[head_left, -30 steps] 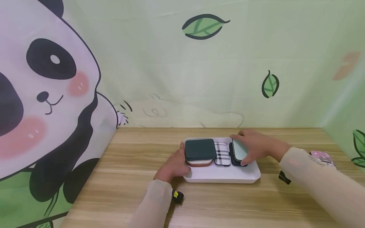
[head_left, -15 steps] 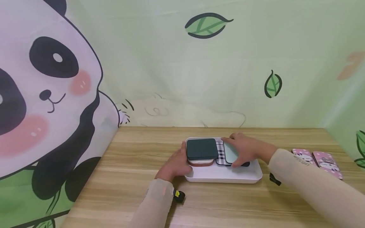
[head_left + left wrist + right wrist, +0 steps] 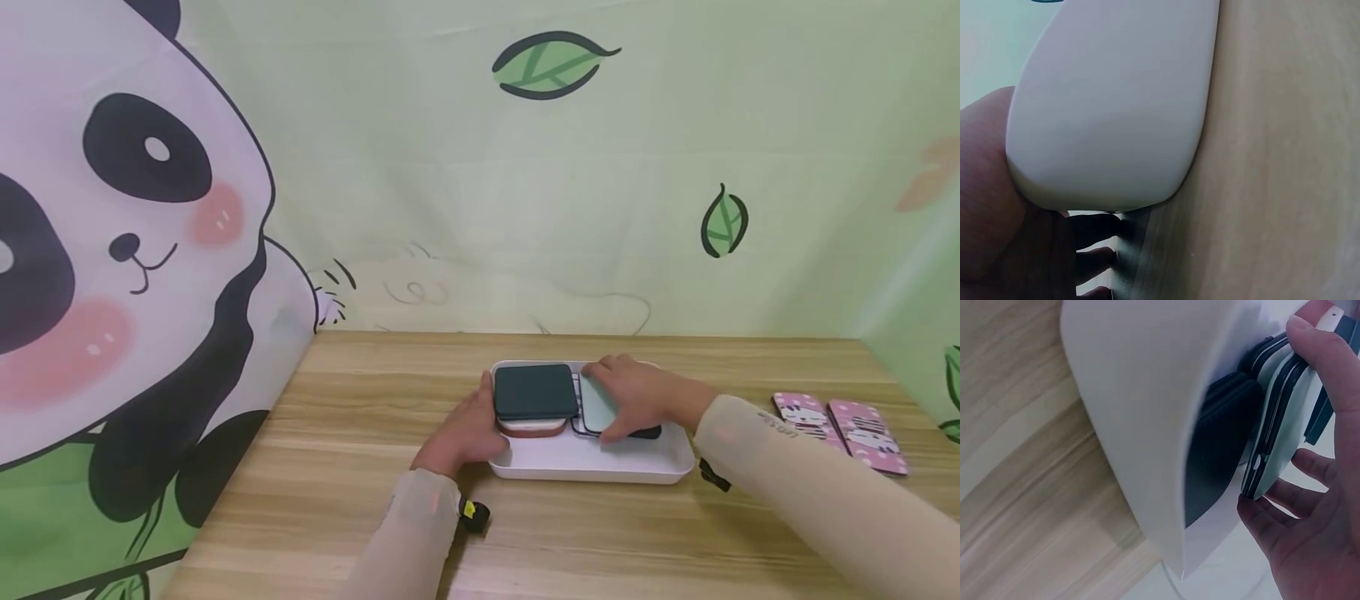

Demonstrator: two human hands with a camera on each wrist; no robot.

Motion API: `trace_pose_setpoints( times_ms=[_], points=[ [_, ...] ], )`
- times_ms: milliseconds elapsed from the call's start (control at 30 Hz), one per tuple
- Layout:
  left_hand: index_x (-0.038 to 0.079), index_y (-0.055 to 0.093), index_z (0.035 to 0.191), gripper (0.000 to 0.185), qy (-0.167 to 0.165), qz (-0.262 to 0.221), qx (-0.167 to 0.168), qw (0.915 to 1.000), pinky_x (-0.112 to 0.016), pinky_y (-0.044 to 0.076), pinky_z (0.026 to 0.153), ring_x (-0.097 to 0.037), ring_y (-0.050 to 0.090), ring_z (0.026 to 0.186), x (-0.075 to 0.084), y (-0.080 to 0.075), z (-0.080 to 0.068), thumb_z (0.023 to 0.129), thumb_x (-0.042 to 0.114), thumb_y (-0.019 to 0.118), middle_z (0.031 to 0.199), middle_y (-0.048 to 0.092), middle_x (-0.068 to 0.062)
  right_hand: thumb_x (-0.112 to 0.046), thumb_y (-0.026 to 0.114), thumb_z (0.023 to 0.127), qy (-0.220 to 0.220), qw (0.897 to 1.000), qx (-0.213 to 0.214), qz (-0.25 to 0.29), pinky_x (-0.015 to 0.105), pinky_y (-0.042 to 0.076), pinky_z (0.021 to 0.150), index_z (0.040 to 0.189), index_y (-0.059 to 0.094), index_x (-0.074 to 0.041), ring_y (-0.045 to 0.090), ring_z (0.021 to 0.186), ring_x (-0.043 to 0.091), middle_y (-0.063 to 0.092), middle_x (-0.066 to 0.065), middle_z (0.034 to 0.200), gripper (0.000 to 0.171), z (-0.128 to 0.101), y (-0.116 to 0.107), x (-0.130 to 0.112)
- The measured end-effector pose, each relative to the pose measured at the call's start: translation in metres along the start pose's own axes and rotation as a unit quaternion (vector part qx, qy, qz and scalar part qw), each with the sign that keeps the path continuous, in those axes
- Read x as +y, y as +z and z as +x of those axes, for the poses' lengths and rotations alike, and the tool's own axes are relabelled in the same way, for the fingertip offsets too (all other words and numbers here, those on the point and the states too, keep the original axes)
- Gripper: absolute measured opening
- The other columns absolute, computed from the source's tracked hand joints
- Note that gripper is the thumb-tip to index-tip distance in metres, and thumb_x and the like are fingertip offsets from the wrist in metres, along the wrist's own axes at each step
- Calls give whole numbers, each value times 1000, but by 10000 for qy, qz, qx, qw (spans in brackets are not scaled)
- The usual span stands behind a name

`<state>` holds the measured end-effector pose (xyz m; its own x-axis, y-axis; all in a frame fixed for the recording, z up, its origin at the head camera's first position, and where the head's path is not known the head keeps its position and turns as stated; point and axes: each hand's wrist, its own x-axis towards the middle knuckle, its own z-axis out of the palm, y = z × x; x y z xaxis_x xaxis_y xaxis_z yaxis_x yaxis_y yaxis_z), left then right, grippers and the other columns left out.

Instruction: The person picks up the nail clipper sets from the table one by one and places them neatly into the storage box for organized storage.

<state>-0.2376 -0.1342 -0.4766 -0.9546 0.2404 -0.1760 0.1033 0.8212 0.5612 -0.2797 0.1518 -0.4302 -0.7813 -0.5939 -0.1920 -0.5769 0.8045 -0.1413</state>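
My right hand pinches a pale green flat case with black edges by its two short ends, thumb at one end and fingertips at the other. In the head view that case lies over a checked flat case, mostly hiding it. A black flat case sits beside it, partly under my hand. At the tray's left end, my left hand grips the white tray, thumb at the near corner and fingers toward the far one. Close by it, a dark green flat case rests on a brown-edged one.
Two pink patterned cases lie side by side on the wooden table at the right, partly behind my right sleeve. A green printed cloth hangs along the table's back edge.
My right hand has carried the pale green case left, from over the black case to over the checked one. My left hand keeps its place on the tray.
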Motion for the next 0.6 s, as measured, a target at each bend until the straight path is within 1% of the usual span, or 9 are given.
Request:
trace_pose_setpoints(
  times_ms=[133,400,600],
  points=[
    [6,-1,161,112,-13,50,8,10000,-44,28,120,-29,33,147,-1,1,0,75,21,69,164,28,-14,-66,79,70,-87,9999,-23,-53,53,43,105,149,41,-9,47,130,33,48,16,146,105,4,3,-2],
    [5,-1,161,111,25,28,40,10000,-43,31,118,-30,36,145,0,0,0,75,20,69,162,30,-17,-64,80,70,-186,9998,51,-74,51,44,105,148,42,-7,48,130,33,49,17,145,104,8,3,-7],
    [7,-1,161,112,-46,-14,2,10000,-43,30,118,-30,36,145,0,-1,0,75,20,69,163,29,-16,-63,80,71,-220,9997,48,1,50,43,106,149,42,-7,47,130,33,47,16,147,103,9,4,-8]
  ],
)
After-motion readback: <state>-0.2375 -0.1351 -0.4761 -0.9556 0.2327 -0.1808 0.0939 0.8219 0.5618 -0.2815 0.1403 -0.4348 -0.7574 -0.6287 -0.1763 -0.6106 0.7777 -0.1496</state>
